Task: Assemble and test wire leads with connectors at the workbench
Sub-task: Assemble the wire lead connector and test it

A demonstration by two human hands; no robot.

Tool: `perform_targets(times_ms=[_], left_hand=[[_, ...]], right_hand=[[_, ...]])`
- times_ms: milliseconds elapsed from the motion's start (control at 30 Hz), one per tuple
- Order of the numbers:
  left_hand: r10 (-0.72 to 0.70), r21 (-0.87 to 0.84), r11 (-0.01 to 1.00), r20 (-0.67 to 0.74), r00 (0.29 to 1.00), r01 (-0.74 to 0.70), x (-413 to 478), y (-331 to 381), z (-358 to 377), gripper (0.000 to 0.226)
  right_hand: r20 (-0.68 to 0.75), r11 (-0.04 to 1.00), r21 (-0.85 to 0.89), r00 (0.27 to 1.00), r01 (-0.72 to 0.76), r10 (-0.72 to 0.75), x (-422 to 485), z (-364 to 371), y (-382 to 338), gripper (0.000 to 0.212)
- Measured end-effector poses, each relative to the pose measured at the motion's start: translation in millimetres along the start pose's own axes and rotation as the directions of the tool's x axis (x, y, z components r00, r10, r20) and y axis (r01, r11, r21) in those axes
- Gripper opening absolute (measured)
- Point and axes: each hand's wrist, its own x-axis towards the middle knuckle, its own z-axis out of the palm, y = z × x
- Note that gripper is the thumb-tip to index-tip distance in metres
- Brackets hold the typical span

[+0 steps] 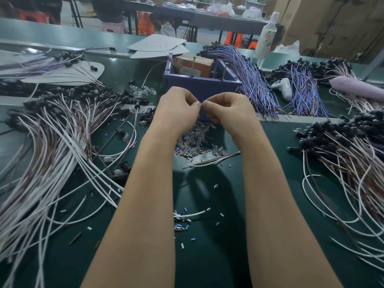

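My left hand [178, 108] and my right hand [226, 109] meet fingertip to fingertip above the green bench [209, 256], in front of the blue bin [200, 84]. Both pinch something very small between thumb and forefinger; it is too hidden to name. Below the hands lies a heap of clear LEDs and small parts [195, 140]. A short brown-and-white wire lead [212, 161] lies just beyond my forearms. A big fan of white and brown leads with black connectors [58, 129] covers the left side. Another such bundle [351, 146] lies at the right.
Blue-violet wire bundles [255, 84] lie behind the bin at right, beside a white game controller [283, 87]. A white bottle [268, 36] stands at the back. White card sheets [160, 47] lie behind the bin. Cut sleeve bits [182, 225] litter the bench.
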Motion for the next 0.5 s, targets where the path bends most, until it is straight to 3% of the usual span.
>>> perform_targets(times_ms=[267, 500], left_hand=[[0.017, 0.001, 1.000, 0.011, 1.000, -0.017, 1.1, -2.5, 0.3, 0.012], [0.030, 0.008, 1.000, 0.053, 0.998, -0.030, 1.5, -1.5, 2.3, 0.013]], right_hand=[[-0.010, 0.995, 0.098, 1.000, -0.008, 0.009, -1.2, 2.6, -0.1, 0.011], [-0.046, 0.991, 0.117, 0.997, -0.061, 0.067, -1.1, -1.2, 1.8, 0.028]])
